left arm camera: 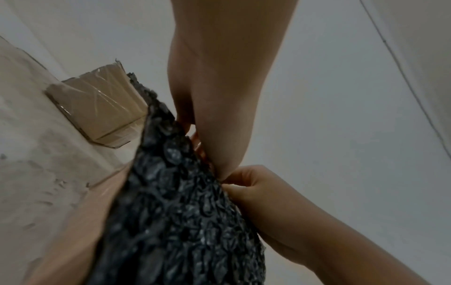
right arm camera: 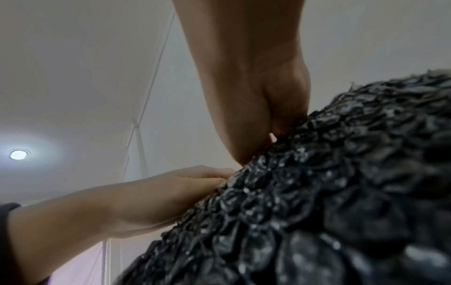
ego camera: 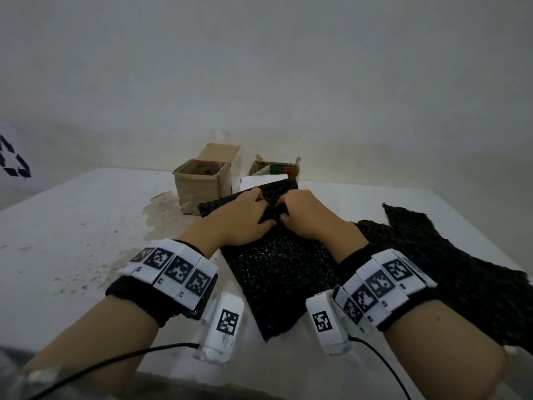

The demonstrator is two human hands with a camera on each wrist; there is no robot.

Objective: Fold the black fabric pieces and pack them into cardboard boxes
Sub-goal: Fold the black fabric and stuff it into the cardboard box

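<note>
**Both hands pinch the middle of the black piece, box just beyond**

The left hand (ego camera: pixel 245 216) and right hand (ego camera: pixel 302 213) meet side by side, knuckles almost touching, and each has fingers and thumb curled into a pinch on a raised ridge of the black fabric piece (ego camera: pixel 277 272). Neither is slack; both grasp the bumpy, glossy cloth, as both wrist views confirm.

From the pinch, the piece's long axis runs back toward the person and forward past the fingers, so the ridge crosses it about midway. The coming fold, I judge, turns on carrying one half over the other along that line.

Just past the fingertips and slightly toward the left hand's side stands an open cardboard box (ego camera: pixel 199 183), nearer the left hand. A second box (ego camera: pixel 277 167) stands behind the piece's far edge. More black fabric (ego camera: pixel 450 261) lies flat beyond the right wrist, on the white table (ego camera: pixel 72 226).
</note>
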